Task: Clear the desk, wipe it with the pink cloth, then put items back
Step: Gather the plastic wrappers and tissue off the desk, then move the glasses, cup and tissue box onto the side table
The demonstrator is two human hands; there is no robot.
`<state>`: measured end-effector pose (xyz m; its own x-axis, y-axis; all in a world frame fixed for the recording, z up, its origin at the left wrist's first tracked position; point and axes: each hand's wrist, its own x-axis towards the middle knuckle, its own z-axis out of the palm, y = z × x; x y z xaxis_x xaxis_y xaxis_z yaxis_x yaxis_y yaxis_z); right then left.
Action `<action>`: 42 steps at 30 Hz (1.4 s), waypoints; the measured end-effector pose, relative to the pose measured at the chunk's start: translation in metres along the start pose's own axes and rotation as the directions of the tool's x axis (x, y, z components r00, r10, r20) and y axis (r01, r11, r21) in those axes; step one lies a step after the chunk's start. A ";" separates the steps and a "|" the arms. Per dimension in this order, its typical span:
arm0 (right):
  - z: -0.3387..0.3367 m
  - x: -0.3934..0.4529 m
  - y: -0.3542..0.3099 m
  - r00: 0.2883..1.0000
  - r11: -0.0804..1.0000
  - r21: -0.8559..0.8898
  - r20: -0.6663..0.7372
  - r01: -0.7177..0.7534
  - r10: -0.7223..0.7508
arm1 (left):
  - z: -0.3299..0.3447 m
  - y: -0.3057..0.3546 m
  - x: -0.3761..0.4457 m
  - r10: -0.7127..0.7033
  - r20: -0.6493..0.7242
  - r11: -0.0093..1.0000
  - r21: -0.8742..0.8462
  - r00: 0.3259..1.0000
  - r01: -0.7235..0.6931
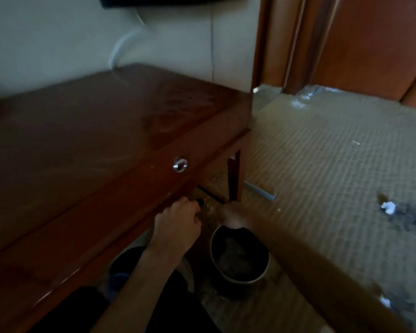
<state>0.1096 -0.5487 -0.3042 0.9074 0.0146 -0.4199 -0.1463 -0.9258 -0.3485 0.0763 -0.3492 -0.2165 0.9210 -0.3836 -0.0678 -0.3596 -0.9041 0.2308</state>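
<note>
The counter (pixel 87 131) stands bare of items, its dark wood top showing faint streaks; by that, the clearing step looks done, and the task now reads as either wiping or putting items back. The pink cloth is not visible anywhere in the head view. Both hands work below the counter's front edge, near the right leg (pixel 234 179). The left hand (pixel 178 224) has its fingers curled around a small dark object — too blurred to identify — just under the drawer rail with the metal knob (pixel 180 164). The right hand (pixel 233 216) is blurred; whether its fingers are apart or together cannot be told. It sits at the far rim of a round dark bin (pixel 240 258) on the floor. The bin lies just right of and below the left hand, so any item lifted from here must travel up and left to reach the counter; the left hand is nearer that surface.
</note>
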 end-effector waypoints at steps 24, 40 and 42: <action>-0.157 -0.057 -0.490 0.648 0.699 -0.254 -0.261 0.669 -0.715 | -0.304 -0.266 -0.174 -0.583 -0.433 0.793 -0.117 0.687 0.598; -0.129 0.147 -0.649 0.692 0.764 -0.042 -0.396 0.644 -0.604 | -0.318 -0.484 0.021 -0.590 -0.488 0.789 -0.179 0.643 0.588; -0.125 0.151 -0.650 0.701 0.774 -0.020 -0.409 0.633 -0.583 | -0.310 -0.491 0.029 -0.619 -0.479 0.774 -0.236 0.622 0.588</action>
<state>0.3909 0.0086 -0.0364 0.8831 0.3958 0.2519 0.4685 -0.7149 -0.5191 0.3263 0.1422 -0.0314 0.8676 0.4109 0.2800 0.2984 -0.8807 0.3678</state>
